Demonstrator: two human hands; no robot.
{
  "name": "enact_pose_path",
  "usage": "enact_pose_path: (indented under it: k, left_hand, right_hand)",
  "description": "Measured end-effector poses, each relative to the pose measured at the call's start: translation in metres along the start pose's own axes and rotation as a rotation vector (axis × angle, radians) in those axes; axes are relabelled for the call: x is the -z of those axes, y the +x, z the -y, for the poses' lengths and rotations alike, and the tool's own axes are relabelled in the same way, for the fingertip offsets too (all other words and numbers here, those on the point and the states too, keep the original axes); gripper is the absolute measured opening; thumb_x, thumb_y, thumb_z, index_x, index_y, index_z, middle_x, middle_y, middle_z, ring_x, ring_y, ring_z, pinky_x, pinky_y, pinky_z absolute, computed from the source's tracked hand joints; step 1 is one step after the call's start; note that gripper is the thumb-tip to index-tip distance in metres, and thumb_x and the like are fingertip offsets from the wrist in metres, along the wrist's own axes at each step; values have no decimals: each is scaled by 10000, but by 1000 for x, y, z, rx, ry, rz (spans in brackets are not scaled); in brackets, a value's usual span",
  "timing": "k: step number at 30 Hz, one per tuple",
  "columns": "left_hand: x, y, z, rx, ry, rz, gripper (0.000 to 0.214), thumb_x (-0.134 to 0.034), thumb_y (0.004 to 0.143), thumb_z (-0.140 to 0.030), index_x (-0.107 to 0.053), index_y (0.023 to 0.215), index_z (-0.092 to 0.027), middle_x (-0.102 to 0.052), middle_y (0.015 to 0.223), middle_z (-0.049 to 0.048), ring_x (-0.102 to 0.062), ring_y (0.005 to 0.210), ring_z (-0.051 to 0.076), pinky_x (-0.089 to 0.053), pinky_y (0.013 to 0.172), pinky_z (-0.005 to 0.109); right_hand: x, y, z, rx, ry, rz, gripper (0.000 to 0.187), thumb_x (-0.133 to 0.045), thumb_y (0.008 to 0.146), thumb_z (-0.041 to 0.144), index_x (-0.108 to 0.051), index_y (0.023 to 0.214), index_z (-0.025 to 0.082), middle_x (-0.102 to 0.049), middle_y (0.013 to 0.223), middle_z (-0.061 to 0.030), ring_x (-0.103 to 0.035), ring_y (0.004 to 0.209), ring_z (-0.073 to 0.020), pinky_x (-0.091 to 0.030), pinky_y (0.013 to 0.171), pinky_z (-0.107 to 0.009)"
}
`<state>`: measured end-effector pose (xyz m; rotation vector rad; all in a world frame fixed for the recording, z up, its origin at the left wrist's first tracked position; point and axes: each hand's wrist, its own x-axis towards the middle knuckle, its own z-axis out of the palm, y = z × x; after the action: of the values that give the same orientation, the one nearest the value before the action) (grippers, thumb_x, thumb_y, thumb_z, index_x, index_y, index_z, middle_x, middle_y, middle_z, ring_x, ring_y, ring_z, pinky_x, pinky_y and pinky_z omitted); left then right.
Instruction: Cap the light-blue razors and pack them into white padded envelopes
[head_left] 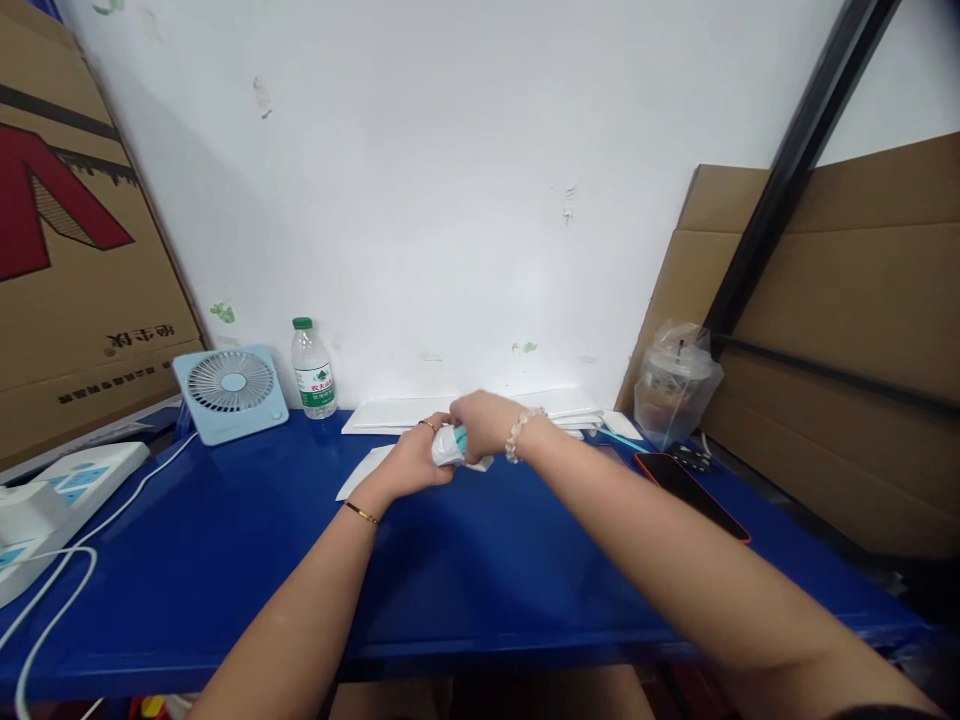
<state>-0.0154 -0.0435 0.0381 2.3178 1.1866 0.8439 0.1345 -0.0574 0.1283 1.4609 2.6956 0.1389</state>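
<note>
small white-and-teal wrapped packet (451, 446) – mid blue bench (480, 560), toward far edge | between both hands, touching each | left hand (414, 462) pinches its left end | right hand (480, 422) curled over top | long axis unclear

Counts, blue table (225, 560) x1:
- hands x2: left hand (412, 462), right hand (484, 422)
- white-teal packet (452, 443) x1
- water bottle (313, 370) x1
- desk fan (231, 392) x1
- power strip (52, 500) x1
- phone (694, 492) x1
- bagged drink cup (675, 395) x1
- bracelets x2: gold bangle (362, 514), bead bracelet (517, 436)
- ring (429, 425) x1
- loose white sheet (360, 473) x1
- white sheets stacked by wall (397, 412): no. can't tell
</note>
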Motion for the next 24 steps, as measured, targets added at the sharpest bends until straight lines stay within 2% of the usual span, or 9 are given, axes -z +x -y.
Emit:
enact_pose_path:
  k: [2,4,8,11,14,18,20,24]
  left_hand:
    - [9,0,-5,-8,-180,-39,588,-612,630,-252,-393,1171,-182,-594,886,21,-572,761,176,-445,684,282]
    - [20,-1,-8,-32,-334,-80,582,-614,657,-274,-369,1178,-184,-581,908,18,-559,783,162,-444,696,271]
    - [38,-8,-7,-88,-541,-146,585,-629,674,-294,-362,1185,-193,-540,1041,40,-532,903,170,-434,762,268]
    - [44,-14,-4,-66,-592,-136,612,-629,678,-323,-357,1213,-202,-535,1065,52,-533,920,184,-436,764,274]
    - [49,-18,-3,-63,-623,-73,679,-630,680,-380,-334,1267,-212,-549,1081,61,-546,919,202,-445,757,290]
    - [53,-22,-4,-46,-643,-80,705,-668,668,-399,-376,1273,-183,-562,1138,87,-545,989,247,-462,795,340]
    - [51,-22,-5,-4,-680,-92,628,-681,670,-386,-450,1207,-157,-591,1112,100,-558,993,263,-474,803,368]
    - [39,-18,-10,17,-798,-26,426,-676,695,-372,-568,1032,-134,-651,1016,93,-597,942,256,-476,832,401]
  right_hand:
    - [29,0,1,61,41,-52,478,-735,527,257,-640,979,135,-663,921,-93,-616,819,-219,-449,617,-247]
    - [55,-2,2,108,130,-113,433,-724,578,313,-643,972,153,-660,921,-67,-607,816,-190,-437,632,-236]
    - [86,-10,1,287,303,-147,381,-630,708,459,-647,953,168,-655,893,-36,-588,792,-151,-426,667,-243]
    - [91,-14,-3,454,285,-136,329,-684,668,409,-659,907,185,-639,924,-8,-559,874,-155,-407,752,-262]
    - [87,-13,-6,519,229,-152,180,-688,681,298,-659,807,173,-619,957,-4,-531,908,-153,-379,795,-273]
    - [85,-8,-5,498,361,-178,136,-553,807,259,-605,857,144,-605,865,-15,-516,795,-119,-369,703,-243]
    - [85,-6,-3,449,407,-216,149,-513,833,262,-580,866,133,-577,782,-3,-485,708,-103,-347,648,-232]
    - [83,-3,-4,370,430,-310,160,-479,854,261,-562,896,131,-527,722,11,-434,648,-92,-316,621,-230]
